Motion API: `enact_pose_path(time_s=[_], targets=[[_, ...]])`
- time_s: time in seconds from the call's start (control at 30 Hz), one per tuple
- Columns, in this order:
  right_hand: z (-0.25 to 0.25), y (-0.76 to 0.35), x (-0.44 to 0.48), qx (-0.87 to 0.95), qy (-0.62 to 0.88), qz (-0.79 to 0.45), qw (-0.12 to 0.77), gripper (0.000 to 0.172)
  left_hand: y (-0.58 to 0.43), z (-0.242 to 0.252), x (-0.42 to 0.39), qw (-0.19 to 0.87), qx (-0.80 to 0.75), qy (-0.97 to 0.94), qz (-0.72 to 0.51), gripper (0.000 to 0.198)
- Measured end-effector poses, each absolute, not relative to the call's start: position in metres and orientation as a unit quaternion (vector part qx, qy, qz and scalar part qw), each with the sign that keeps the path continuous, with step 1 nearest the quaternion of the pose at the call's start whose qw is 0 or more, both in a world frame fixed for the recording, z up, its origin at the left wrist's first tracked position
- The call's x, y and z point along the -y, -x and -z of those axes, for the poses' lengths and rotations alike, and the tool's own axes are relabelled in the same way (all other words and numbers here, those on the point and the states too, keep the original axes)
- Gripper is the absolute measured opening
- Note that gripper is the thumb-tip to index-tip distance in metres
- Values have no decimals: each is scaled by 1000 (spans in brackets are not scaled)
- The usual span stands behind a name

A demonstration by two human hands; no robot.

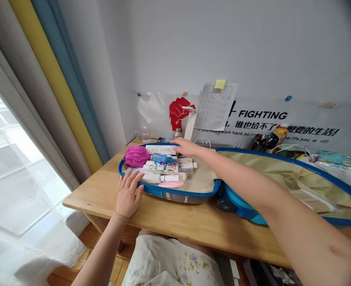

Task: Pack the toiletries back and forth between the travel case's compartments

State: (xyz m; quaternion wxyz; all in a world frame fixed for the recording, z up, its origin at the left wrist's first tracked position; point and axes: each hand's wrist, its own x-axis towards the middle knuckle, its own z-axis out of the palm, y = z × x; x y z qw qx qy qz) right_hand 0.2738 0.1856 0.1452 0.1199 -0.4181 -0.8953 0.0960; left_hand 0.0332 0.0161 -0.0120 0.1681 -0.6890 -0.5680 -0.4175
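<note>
An open suitcase with a blue rim (pixel 190 194) lies on the wooden table. Its left half holds a pink mesh bath puff (pixel 136 156), a blue bottle (pixel 163 158), a white box (pixel 160 149), several tubes and a pink oval item (pixel 171 184). My left hand (pixel 130 193) rests with spread fingers on the near left rim, beside the puff, and holds nothing. Across the case, my right hand (pixel 186 147) reaches to the far rim at the right end of the white box. Its fingers are stretched out, with nothing seen in them.
The case's right half (pixel 282 174) holds a bundle of thin sticks (pixel 312 201). Behind stand a white lamp (pixel 190 123), a small jar (pixel 146 135) and an orange-labelled bottle (pixel 279 134). Curtains (pixel 59 87) hang at the left. Papers (pixel 217 105) are fixed to the wall.
</note>
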Motion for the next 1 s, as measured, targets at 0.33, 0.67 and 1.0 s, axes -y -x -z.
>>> enact_pose_path(time_s=[0.33,0.67,1.0], targets=[[-177,-457,-152,796,574,-187,-32,31,-32,14,-17,178,553,695,424,37],[-124,-508,-94,747,573,-295,-163,46,-30,15,-18,185,546,698,425,39],[-124,-523,-72,718,636,-229,-164,41,-31,15,-18,169,557,692,426,39]])
